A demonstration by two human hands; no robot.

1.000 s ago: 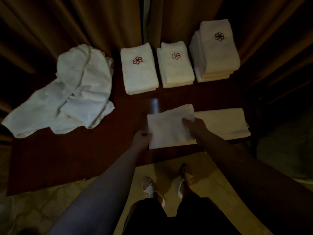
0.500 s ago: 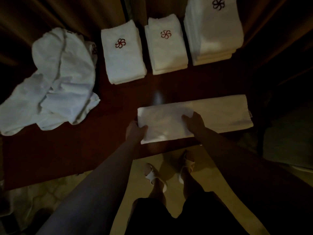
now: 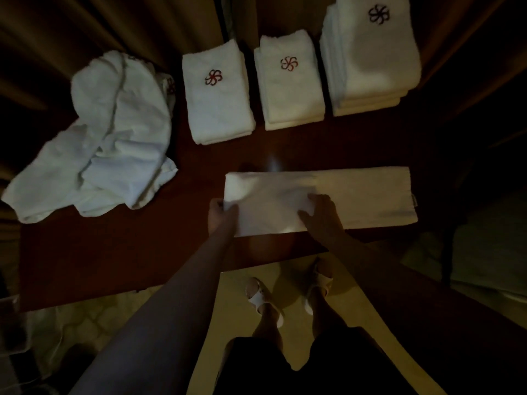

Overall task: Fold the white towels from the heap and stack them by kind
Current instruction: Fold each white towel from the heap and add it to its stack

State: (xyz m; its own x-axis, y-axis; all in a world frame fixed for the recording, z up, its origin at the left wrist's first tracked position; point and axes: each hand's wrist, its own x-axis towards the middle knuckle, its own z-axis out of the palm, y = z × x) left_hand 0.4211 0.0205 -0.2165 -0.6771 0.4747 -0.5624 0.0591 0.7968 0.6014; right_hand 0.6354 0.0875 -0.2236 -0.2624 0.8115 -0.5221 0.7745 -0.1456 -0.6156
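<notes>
Unfolded now, one towel (image 3: pixel 328 201); three stacks (image 3: pixel 218 95); one heap (image 3: pixel 114 138).

Bare forearms without sleeves, dark shorts (image 3: pixel 273 363), and pale open-toed slip-on sandals (image 3: pixel 263 299) on both feet.

A: Dark red-brown wooden table (image 3: pixel 114 252). Near-left part bare wood, room to pass. A bare band also runs between the long folded white towel strip (image 3: pixel 356 195) and the back row.

B: Blocks? Crumpled white towel heap (image 3: pixel 114 138) at left; three folded white towel stacks (image 3: pixel 219 109) (image 3: pixel 291 92) (image 3: pixel 376 58) along the back, narrow gaps between them. Brown curtain (image 3: pixel 85 29) close behind.
</notes>
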